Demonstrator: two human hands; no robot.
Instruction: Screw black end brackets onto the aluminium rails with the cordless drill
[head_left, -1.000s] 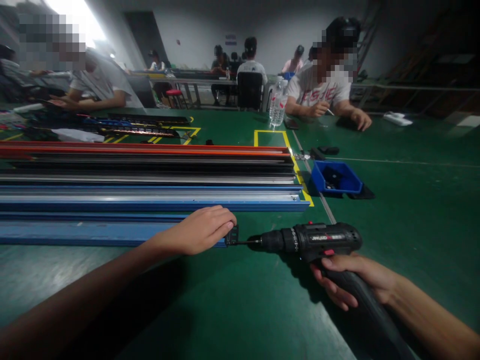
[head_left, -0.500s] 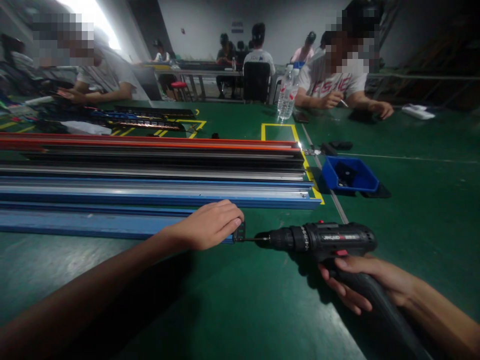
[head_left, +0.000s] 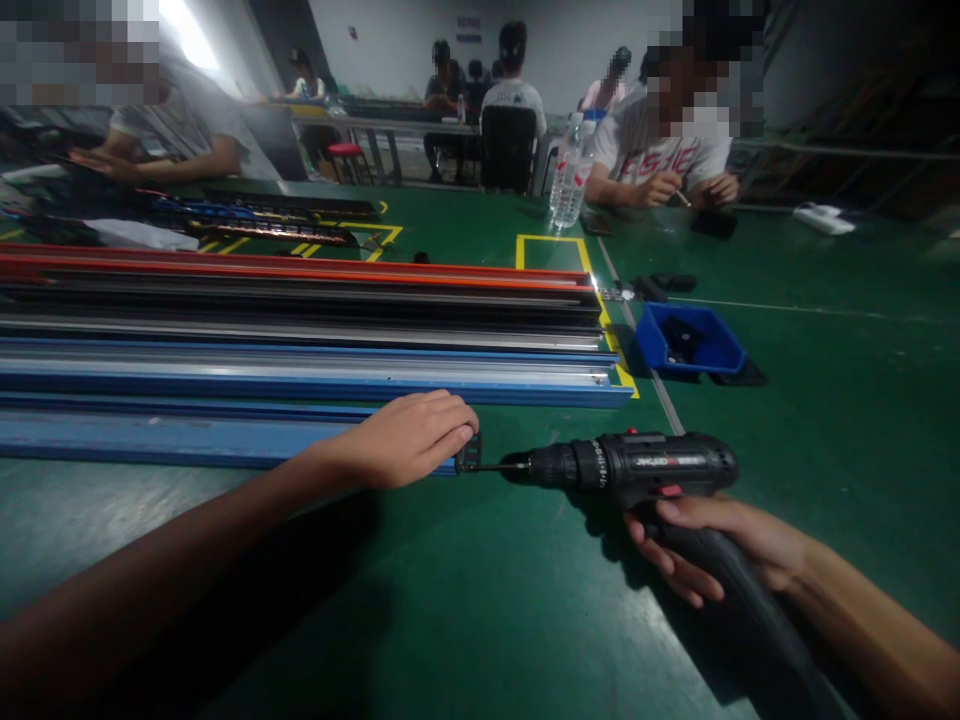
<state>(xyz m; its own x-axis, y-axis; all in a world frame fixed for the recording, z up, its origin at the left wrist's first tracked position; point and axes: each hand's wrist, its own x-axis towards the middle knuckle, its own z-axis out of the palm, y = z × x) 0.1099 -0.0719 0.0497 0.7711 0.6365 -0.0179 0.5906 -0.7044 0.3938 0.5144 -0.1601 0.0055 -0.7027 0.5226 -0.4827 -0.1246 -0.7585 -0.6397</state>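
My left hand (head_left: 412, 437) is wrapped over the right end of a long blue metal profile (head_left: 165, 432), which lies flat on the green table. A small black end cap (head_left: 469, 453) with slots sits at that end, against my fingertips. My right hand (head_left: 697, 550) grips a black cordless drill (head_left: 637, 462) by its handle, lying sideways with its chuck pointing left. Its long thin bit (head_left: 491, 466) reaches the lower part of the end cap. Whether a screw is at the bit's tip I cannot make out.
Several more profiles, blue (head_left: 450, 393), black and orange (head_left: 375, 266), lie parallel just beyond. A blue bin (head_left: 690, 345) with black parts stands at right. Water bottles (head_left: 570, 180) stand farther back. Co-workers sit across the table, one in a white shirt (head_left: 637, 160).
The whole view has shifted slightly, so the table scene appears a little higher and further left. Both hands keep their holds, and the bit stays at the end cap.
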